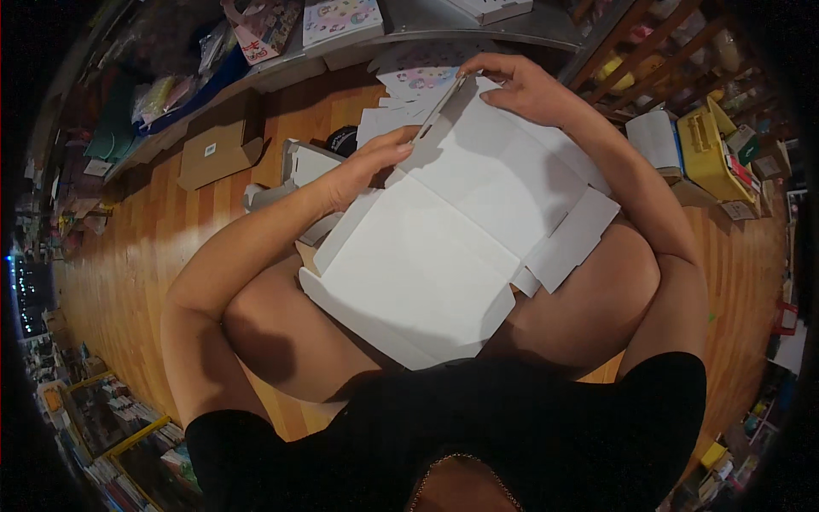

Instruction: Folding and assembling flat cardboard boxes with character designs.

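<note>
A white unfolded cardboard box (418, 264) lies across my lap, its plain inner side up and crease lines running over it. One long side wall (438, 113) is folded upright along the far left edge and has a small slot. My left hand (368, 169) grips the near end of that wall, fingers on its outside. At the far corner, my right hand (522, 88) holds the wall's other end between thumb and fingers. Slotted flaps (573, 241) stick out over my right thigh. The box's outer side is hidden.
Beyond the box lies a stack of printed white cardboard sheets (418, 72) on the wooden floor (136, 282). A brown carton (222, 141) stands at the left, a yellow bin (712, 154) at the right. A metal shelf (409, 36) holding a printed box (343, 21) runs along the back.
</note>
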The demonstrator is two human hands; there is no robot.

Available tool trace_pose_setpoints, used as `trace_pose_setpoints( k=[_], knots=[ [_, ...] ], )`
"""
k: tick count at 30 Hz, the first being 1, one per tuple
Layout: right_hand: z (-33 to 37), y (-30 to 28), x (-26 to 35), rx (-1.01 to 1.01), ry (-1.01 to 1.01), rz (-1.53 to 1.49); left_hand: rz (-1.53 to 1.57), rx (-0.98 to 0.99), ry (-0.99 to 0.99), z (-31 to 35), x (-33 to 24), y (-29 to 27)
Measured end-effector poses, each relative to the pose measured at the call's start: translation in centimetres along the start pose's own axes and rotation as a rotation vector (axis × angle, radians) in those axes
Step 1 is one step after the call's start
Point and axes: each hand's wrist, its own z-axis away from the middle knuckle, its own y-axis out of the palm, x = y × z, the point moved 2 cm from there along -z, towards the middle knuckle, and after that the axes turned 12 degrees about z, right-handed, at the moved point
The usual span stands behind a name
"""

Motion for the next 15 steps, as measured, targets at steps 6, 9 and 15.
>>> trace_pose_setpoints(
  k=[6,9,15],
  knots=[
    [0.1,0.3,1.1,-0.047,0.056,0.167,0.067,-0.063,-0.042,0.0,0.4,0.0],
    [-0.1,0.4,1.3,-0.030,0.064,0.254,0.034,-0.063,-0.083,0.0,0.5,0.0],
    [-0.3,0.4,1.6,-0.072,0.058,0.212,0.026,-0.053,-0.072,-0.1,0.3,0.4]
  ],
)
